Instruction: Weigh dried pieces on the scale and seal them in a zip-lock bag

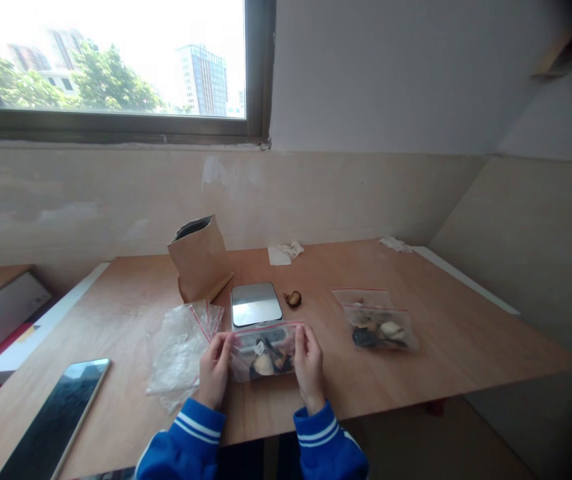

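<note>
My left hand [215,371] and my right hand [309,366] hold a small clear zip bag [265,352] by its two top corners, just above the table's near edge. The bag has a red seal line and holds dark and pale dried pieces. A small scale [255,305] with a shiny steel platform lies right behind the bag. One loose dried piece [293,299] rests beside the scale on the right. Both sleeves are blue with white stripes.
A wooden table [446,333] fills the view. A brown paper bag [200,260] stands open behind the scale. Empty zip bags [181,350] are piled at left, filled zip bags [379,323] lie at right. A phone [59,417] lies at the near left. Crumpled paper [286,252] sits by the wall.
</note>
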A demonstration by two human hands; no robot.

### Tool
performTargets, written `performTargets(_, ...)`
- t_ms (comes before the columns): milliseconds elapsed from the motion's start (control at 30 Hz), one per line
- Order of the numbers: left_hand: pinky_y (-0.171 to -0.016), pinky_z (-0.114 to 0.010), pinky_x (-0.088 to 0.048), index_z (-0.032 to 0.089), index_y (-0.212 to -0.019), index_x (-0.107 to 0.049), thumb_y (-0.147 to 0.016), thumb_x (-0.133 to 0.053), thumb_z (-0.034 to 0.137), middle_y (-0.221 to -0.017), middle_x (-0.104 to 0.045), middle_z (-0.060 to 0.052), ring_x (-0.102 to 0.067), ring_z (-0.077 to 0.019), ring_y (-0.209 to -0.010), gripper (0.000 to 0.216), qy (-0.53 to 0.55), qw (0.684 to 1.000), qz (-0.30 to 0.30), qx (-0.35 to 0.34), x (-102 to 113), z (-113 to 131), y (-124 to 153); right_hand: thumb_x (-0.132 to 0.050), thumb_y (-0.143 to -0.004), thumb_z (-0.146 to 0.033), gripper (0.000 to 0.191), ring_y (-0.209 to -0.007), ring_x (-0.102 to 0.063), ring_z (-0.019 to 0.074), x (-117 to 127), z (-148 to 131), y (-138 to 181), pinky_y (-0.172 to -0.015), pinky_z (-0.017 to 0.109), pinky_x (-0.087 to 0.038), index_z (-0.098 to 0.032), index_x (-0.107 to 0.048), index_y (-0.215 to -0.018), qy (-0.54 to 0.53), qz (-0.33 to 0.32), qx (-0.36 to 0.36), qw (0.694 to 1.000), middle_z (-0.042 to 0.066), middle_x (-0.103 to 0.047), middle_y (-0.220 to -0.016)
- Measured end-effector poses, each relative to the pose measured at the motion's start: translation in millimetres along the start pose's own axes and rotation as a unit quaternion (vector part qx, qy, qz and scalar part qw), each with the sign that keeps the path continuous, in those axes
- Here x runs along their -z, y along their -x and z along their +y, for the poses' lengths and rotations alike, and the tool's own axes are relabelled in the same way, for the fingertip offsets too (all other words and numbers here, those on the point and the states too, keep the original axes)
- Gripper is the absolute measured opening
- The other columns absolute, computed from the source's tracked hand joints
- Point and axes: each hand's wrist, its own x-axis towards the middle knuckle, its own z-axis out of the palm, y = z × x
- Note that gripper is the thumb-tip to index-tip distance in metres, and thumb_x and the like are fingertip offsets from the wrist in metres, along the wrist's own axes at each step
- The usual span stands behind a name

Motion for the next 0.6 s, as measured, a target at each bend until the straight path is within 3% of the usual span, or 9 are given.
performTargets(267,-0.067,-0.027,-0.046,0.018,-0.094,-0.066,-0.087,-0.048,0.045,-0.087,-0.067,-0.005,-0.061,-0.0184,-0.078,0.033,-0.027,0.999,-0.022,-0.028,0,11,2,-0.045,-0.088,-0.057,0.041,-0.064,-0.062,0.0172,2,-1,1,-0.061,0.027,-0.048,-0.018,-0.057,-0.094,-0.032,0.032,-0.015,0.999,0.004,-0.066,-0.073)
performTargets(600,-0.065,-0.027,-0.048,0.018,-0.088,-0.064,-0.086,-0.05,0.044,-0.081,-0.068,-0.004,-0.062,-0.017,-0.072,0.03,-0.075,0.995,0.047,-0.049,-1,5,3,-0.043,-0.09,-0.053,0.039,-0.067,-0.058,0.0155,4,4,-1,-0.066,0.027,-0.046,-0.017,-0.058,-0.085,0.026,0.046,0.017,0.998,0.004,-0.064,-0.074)
